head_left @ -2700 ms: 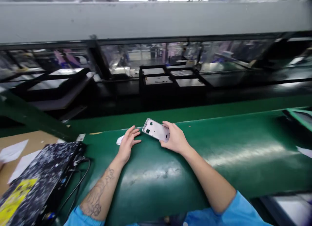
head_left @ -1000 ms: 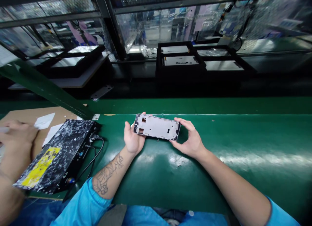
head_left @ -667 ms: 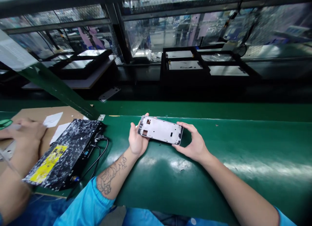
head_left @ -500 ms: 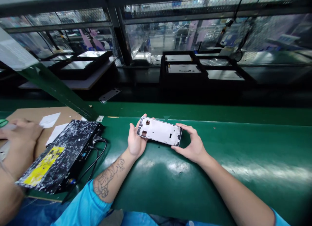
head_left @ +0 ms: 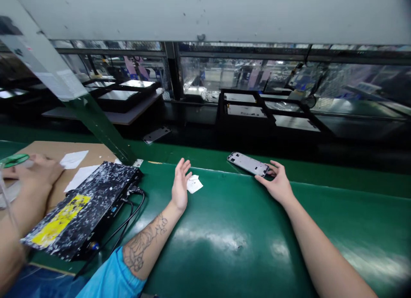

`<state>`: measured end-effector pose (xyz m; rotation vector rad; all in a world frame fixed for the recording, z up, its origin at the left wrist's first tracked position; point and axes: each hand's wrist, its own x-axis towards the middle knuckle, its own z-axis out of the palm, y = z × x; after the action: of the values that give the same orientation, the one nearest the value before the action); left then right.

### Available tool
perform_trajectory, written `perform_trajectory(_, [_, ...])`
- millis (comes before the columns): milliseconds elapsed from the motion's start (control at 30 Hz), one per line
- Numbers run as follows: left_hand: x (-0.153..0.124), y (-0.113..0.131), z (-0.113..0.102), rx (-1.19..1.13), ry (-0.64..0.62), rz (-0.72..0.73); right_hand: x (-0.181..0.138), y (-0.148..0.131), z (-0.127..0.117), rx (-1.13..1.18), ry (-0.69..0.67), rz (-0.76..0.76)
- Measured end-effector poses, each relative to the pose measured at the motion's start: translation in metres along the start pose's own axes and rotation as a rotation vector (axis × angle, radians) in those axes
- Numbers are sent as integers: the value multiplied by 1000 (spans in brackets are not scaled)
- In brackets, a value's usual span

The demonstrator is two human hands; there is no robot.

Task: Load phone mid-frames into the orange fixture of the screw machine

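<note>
My right hand (head_left: 276, 182) grips one end of a phone frame (head_left: 247, 163), a flat light-grey plate with a dark rim and small cut-outs. Thumb and fingers pinch its right end, and the frame is over the far edge of the green bench (head_left: 218, 225). My left hand (head_left: 180, 184) is raised over the bench with fingers apart and nothing in it. Just right of those fingers is a small white piece of paper (head_left: 195, 184), partly behind them.
Another phone frame (head_left: 157, 134) lies on the dark strip beyond the bench. Black trays (head_left: 269, 120) with pale panels stand farther back. At left are a speckled black box (head_left: 83, 208) with cables, a green post (head_left: 102, 129) and a co-worker's hand (head_left: 41, 174) over cardboard.
My left hand has let go of the phone frame. My right hand has carried it forward and right, to the bench's far edge. The white paper has come into sight.
</note>
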<state>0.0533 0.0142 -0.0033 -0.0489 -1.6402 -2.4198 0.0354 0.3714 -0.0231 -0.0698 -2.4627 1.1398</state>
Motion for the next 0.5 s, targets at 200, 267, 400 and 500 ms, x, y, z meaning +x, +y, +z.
perform_trajectory(200, [0, -14, -1, 330, -164, 81, 28, 10, 0, -365, 185, 94])
perform_trajectory(267, [4, -18, 1, 332, -116, 59, 23, 3, 2, -375, 240, 19])
perform_trajectory(400, [18, -23, 2, 299, 8, 17, 0, -18, 13, -280, 183, -232])
perform_trajectory(500, [34, -24, 4, 290, 39, -25, -26, -45, 37, -211, -39, -415])
